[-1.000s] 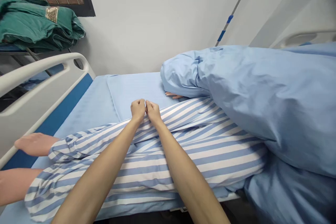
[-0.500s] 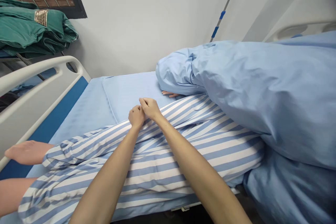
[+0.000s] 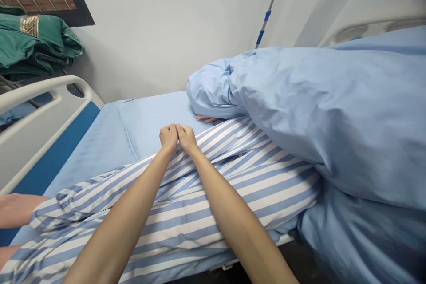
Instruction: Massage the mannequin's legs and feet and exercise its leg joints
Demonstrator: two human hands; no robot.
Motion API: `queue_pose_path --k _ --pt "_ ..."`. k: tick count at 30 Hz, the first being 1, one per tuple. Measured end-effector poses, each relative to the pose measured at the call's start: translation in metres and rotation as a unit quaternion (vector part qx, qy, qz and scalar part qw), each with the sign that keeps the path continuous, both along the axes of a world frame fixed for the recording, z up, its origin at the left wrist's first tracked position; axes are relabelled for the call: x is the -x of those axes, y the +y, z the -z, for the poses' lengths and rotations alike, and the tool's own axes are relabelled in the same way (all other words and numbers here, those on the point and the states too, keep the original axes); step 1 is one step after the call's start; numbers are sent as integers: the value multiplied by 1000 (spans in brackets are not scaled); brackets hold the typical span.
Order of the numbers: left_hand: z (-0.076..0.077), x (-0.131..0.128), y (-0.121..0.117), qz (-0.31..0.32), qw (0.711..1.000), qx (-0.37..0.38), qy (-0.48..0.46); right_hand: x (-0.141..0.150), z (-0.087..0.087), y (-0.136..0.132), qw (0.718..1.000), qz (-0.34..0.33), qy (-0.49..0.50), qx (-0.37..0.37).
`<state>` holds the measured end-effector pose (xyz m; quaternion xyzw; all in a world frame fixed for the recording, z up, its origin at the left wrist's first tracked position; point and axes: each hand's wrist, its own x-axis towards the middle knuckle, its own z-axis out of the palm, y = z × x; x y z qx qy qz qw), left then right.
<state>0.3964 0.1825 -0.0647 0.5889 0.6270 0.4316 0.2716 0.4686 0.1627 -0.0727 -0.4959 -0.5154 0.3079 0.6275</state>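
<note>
My left hand point(image 3: 168, 136) is closed with its knuckles up, at the far leg of a pair of blue-and-white striped trousers point(image 3: 196, 217). Close against it, my right hand point(image 3: 186, 137) is closed too, thumb side toward the left one. Both overlap the far edge of the trousers in view. The curled fingers hide whatever they may hold. The trousers are on a figure lying on the bed; bare feet point(image 3: 20, 210) show at the left. Fingertips of the figure's hand point(image 3: 206, 119) peek out from under a light blue quilt point(image 3: 299, 97).
The bed's pale blue sheet point(image 3: 156, 108) reaches the wall. A white-and-blue footboard point(image 3: 43, 137) stands at the left, with folded green cloth point(image 3: 40, 44) beyond it. A thin pole with blue clamps point(image 3: 264, 22) leans at the wall. Bunched quilt hangs over the near right edge.
My left hand has risen slightly, from lower beside the right hand to level with it. The whole view has shifted, so the bed and quilt appear farther left.
</note>
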Motion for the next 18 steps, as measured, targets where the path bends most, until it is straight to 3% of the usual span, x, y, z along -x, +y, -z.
queue_pose_path --k 3,5,7,9,13,15,18 --pt "10 -15 -6 -29 999 -39 -24 -2 1 2 997 -1 75 4" --pt "17 -17 -11 -43 997 -61 -7 -3 0 3 997 7 75 15" --pt "21 -16 -14 -38 997 -69 1 -4 -5 3 999 24 16 42" --pt "21 -14 -15 -24 998 -62 4 -8 -12 0 992 40 -104 62" --pt "19 -14 -18 -11 998 -48 35 -24 -21 -10 945 34 -322 31" --pt "18 -15 -20 -17 997 -50 62 -32 -18 -14 940 30 -338 28" --pt "13 -18 -19 -11 995 -28 98 -38 -10 -16 957 52 -282 31"
